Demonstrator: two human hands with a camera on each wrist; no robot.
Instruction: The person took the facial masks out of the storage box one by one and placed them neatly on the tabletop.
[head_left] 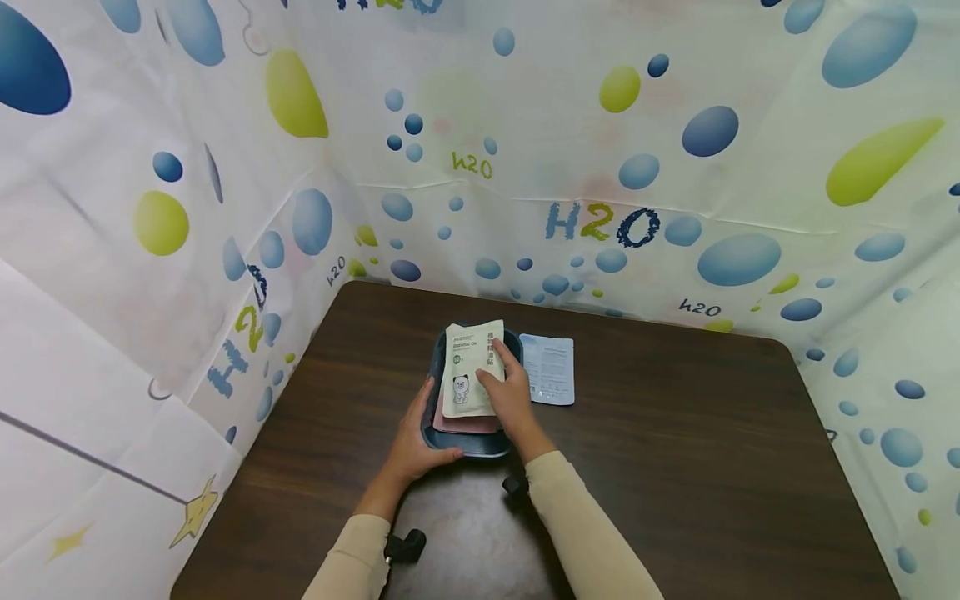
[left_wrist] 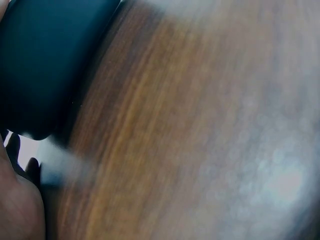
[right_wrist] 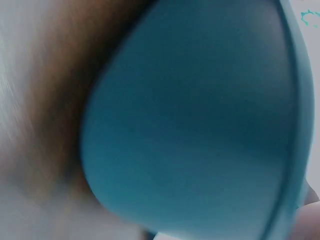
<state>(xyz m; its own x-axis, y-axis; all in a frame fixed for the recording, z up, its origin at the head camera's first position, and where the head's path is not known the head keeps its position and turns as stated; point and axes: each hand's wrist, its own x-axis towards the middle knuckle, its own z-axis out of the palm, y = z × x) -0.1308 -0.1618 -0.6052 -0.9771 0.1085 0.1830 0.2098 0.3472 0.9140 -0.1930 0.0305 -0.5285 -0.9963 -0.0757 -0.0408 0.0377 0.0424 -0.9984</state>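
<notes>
A dark blue tray (head_left: pixel 486 449) stands on the table in the head view; its side fills much of the right wrist view. In it lies a cream sachet (head_left: pixel 471 367) printed with a small bear, on top of a pink sachet (head_left: pixel 465 424). My left hand (head_left: pixel 412 442) holds the tray's near left corner, its thumb along the near rim and its fingers up the left side. With thumb and forefinger over its face, my right hand (head_left: pixel 512 396) grips the cream sachet at its right edge; the other fingers are hidden.
A light blue sachet (head_left: pixel 551 371) lies flat on the table just right of the tray. The dark brown wooden table (head_left: pixel 675 467) has white curtains (head_left: pixel 525 125) with blue and green spots along its back and sides.
</notes>
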